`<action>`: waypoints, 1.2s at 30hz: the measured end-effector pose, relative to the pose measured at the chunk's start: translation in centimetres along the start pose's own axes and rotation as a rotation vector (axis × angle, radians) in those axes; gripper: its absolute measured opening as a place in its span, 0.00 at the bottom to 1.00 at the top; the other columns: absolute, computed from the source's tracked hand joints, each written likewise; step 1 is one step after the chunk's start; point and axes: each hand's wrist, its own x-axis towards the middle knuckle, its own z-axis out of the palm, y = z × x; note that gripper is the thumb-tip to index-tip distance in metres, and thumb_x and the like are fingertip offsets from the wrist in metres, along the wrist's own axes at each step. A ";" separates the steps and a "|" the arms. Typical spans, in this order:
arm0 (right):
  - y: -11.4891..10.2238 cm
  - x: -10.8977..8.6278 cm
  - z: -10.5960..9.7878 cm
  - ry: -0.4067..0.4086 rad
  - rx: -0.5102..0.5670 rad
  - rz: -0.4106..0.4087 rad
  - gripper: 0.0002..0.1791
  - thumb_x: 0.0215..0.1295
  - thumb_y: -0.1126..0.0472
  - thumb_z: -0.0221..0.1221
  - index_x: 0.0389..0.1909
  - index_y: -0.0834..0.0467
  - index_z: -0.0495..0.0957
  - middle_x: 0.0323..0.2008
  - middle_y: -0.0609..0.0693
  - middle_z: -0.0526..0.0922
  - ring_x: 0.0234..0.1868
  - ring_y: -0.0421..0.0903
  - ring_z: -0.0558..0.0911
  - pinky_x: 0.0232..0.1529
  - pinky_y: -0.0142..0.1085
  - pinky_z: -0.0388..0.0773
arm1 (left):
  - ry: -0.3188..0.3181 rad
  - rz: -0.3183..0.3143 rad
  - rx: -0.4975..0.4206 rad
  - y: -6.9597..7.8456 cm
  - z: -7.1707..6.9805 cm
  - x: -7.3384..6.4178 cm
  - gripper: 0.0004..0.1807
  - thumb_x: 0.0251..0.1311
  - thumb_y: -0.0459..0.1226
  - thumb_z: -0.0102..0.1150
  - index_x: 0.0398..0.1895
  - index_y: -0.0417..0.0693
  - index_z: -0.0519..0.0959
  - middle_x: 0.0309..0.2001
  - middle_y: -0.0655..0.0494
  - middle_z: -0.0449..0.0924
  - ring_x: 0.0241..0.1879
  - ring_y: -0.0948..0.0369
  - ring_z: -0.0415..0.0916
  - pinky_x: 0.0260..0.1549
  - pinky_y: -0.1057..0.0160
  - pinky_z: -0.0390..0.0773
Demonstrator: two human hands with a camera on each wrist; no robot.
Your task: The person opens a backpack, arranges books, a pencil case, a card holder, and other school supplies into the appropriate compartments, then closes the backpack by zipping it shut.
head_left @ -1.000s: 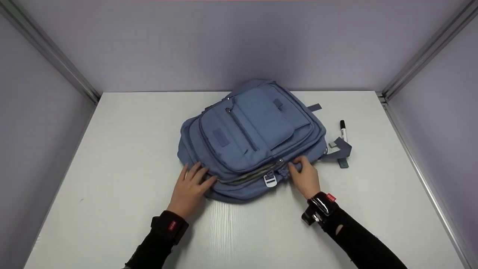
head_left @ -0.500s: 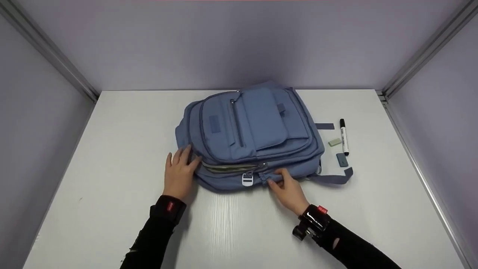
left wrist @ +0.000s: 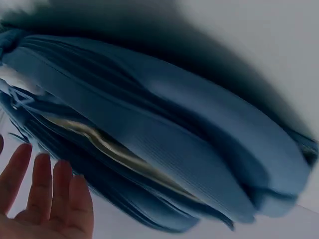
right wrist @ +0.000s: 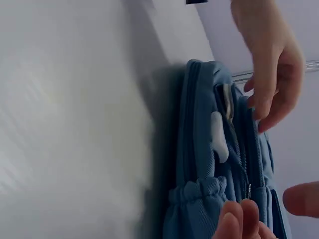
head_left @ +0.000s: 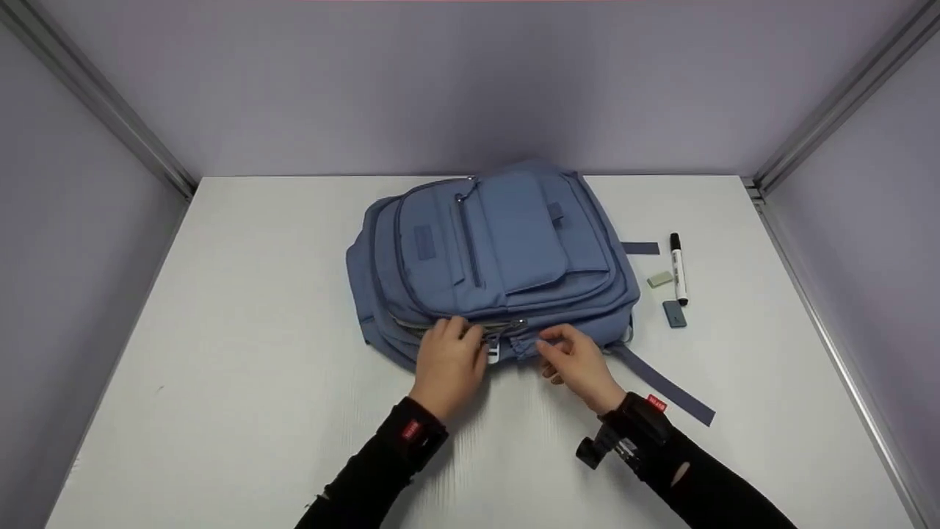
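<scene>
A blue backpack (head_left: 507, 242) lies front side up on the white table. Along its near side runs a partly unzipped opening (left wrist: 114, 148) with a light lining, and a white buckle-like tab (right wrist: 218, 137) hangs beside it. My left hand (head_left: 448, 367) is over this opening; in the left wrist view its fingers extend apart from the fabric. By the gathered side pocket (right wrist: 199, 194), near the zipper pull (head_left: 520, 324), is my right hand (head_left: 580, 367). Its thumb and fingers are apart in the right wrist view, with nothing held between them.
Right of the backpack lie a black-capped white marker (head_left: 679, 272), a small pale green block (head_left: 659, 279) and a dark teal block (head_left: 674, 314). One loose strap (head_left: 668, 389) extends toward the front right. Grey walls enclose the back and sides of the table.
The backpack has turned to lie straighter, uncovering the small items. My left hand has moved right from the bag's left end to the opening. The near strap has unfolded; my right hand has left the pocket fabric.
</scene>
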 end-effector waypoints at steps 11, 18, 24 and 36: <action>-0.8 0.8 0.9 -0.051 0.471 0.263 0.20 0.76 0.60 0.47 0.60 0.71 0.66 0.23 0.46 0.77 0.23 0.38 0.78 0.30 0.29 0.78 | -0.035 -0.071 0.141 3.0 2.9 1.5 0.08 0.50 0.39 0.70 0.33 0.48 0.82 0.34 0.53 0.80 0.34 0.53 0.75 0.32 0.57 0.75; -1.3 2.1 1.5 0.005 0.665 0.355 0.15 0.77 0.56 0.47 0.43 0.67 0.71 0.26 0.50 0.76 0.28 0.41 0.78 0.34 0.30 0.80 | 0.068 0.034 0.188 2.8 3.2 1.3 0.10 0.48 0.36 0.67 0.33 0.47 0.77 0.31 0.54 0.79 0.32 0.55 0.73 0.30 0.59 0.73; -1.6 3.8 1.4 0.015 0.685 0.427 0.17 0.77 0.55 0.47 0.34 0.65 0.71 0.22 0.50 0.78 0.23 0.41 0.80 0.30 0.30 0.81 | -0.025 0.054 0.104 3.9 2.6 1.1 0.09 0.53 0.32 0.61 0.34 0.47 0.71 0.22 0.55 0.80 0.25 0.55 0.77 0.27 0.59 0.75; -1.4 5.0 1.4 0.126 0.610 0.395 0.17 0.73 0.62 0.46 0.23 0.62 0.74 0.14 0.46 0.78 0.15 0.38 0.78 0.21 0.27 0.78 | -0.111 -0.017 -0.132 4.3 0.8 1.8 0.06 0.67 0.34 0.53 0.34 0.44 0.68 0.16 0.51 0.76 0.20 0.50 0.79 0.23 0.54 0.76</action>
